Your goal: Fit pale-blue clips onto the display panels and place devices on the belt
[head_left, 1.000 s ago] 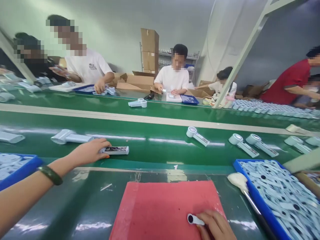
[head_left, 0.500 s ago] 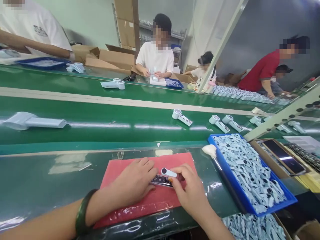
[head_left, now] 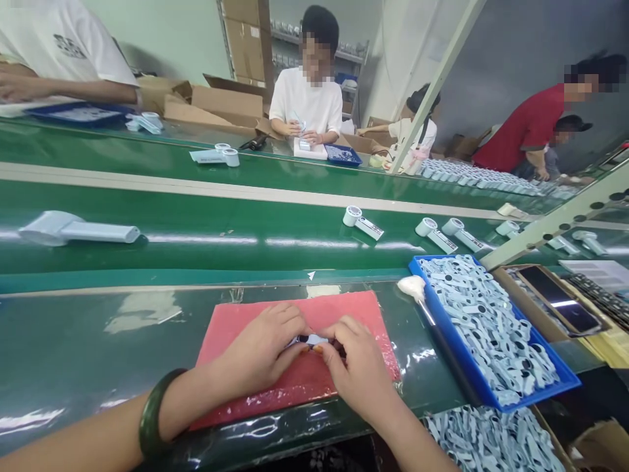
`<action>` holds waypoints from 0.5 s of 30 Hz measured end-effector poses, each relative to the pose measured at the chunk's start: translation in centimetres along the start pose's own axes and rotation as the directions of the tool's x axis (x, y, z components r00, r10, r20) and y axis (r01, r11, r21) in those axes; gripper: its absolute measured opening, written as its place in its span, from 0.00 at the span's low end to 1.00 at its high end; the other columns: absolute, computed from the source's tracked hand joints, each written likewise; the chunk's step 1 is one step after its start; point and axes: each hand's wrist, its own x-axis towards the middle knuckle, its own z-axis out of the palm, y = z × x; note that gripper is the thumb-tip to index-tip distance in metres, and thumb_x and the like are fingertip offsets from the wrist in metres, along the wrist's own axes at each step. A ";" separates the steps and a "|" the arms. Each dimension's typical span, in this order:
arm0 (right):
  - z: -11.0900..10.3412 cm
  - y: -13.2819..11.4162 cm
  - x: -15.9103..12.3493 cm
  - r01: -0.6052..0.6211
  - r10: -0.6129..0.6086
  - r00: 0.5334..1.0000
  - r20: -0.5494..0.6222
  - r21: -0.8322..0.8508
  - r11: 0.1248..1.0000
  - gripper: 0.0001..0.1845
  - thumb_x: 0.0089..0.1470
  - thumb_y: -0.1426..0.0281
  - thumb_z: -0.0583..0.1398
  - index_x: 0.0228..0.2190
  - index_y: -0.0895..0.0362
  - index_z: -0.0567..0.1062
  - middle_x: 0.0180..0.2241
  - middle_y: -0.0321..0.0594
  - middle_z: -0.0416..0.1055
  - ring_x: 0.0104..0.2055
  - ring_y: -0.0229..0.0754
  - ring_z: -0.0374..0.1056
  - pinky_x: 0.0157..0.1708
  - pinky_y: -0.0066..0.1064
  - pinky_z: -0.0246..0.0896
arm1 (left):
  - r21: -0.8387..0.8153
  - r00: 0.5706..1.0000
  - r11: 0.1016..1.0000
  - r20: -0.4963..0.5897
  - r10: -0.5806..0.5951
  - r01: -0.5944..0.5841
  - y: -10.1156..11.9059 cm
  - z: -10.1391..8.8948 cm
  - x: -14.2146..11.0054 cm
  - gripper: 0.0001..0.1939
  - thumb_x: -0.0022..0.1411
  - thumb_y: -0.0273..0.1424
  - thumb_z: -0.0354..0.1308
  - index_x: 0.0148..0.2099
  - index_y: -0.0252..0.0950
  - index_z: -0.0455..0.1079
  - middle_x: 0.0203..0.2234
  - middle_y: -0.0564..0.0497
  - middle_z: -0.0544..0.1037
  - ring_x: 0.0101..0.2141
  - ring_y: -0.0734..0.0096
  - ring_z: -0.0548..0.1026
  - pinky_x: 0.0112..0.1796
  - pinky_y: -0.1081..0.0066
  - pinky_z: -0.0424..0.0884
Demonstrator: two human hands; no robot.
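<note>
Both of my hands meet over a red mat [head_left: 236, 328] on the green bench. My left hand [head_left: 260, 351] curls over a small white device with a dark face, mostly hidden beneath the fingers. My right hand [head_left: 356, 364] pinches a small light-blue cover piece [head_left: 310, 339] with a black hole, pressed onto the device between the two hands. A dark green bangle [head_left: 152, 413] sits on my left wrist.
A blue tray [head_left: 491, 393] of several light-blue cover pieces lies right of the mat, with a brush [head_left: 417, 292] beside it. White handheld devices [head_left: 78, 229] [head_left: 363, 223] ride the green conveyor [head_left: 246, 246]. Other people work at the far side among cardboard boxes [head_left: 226, 105].
My left hand brought the device from the conveyor to the mat. My right hand carried the cover piece up to it, and both hands have closed together over the two parts.
</note>
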 end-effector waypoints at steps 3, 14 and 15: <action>0.2 0.5 0.1 -0.095 0.091 0.995 0.027 0.221 0.971 0.06 0.66 0.73 0.59 0.35 0.53 0.74 0.43 0.37 0.73 0.48 0.45 0.68 0.49 0.38 0.60 | 0.006 1.000 1.000 0.011 -0.017 0.017 0.2 0.0 0.0 0.11 0.75 0.28 0.46 0.47 0.38 0.70 0.40 0.48 0.74 0.42 0.57 0.70 0.43 0.55 0.71; -0.8 -0.3 -1.6 -0.058 0.039 0.966 0.257 0.066 0.996 0.22 0.61 0.77 0.62 0.55 0.50 0.76 0.48 0.40 0.73 0.53 0.50 0.68 0.56 0.50 0.64 | 0.275 0.996 0.960 -0.062 0.063 -0.044 3.0 1.5 -2.6 0.11 0.78 0.32 0.44 0.56 0.40 0.65 0.49 0.47 0.79 0.53 0.50 0.76 0.54 0.40 0.74; -0.6 -0.2 -1.7 -0.042 0.027 0.971 0.239 0.061 0.997 0.20 0.62 0.77 0.61 0.54 0.51 0.76 0.48 0.41 0.73 0.53 0.50 0.68 0.56 0.50 0.64 | 0.289 0.996 0.956 -0.065 0.065 -0.044 3.3 1.6 -2.5 0.13 0.78 0.30 0.42 0.55 0.39 0.65 0.48 0.47 0.79 0.51 0.51 0.77 0.52 0.41 0.75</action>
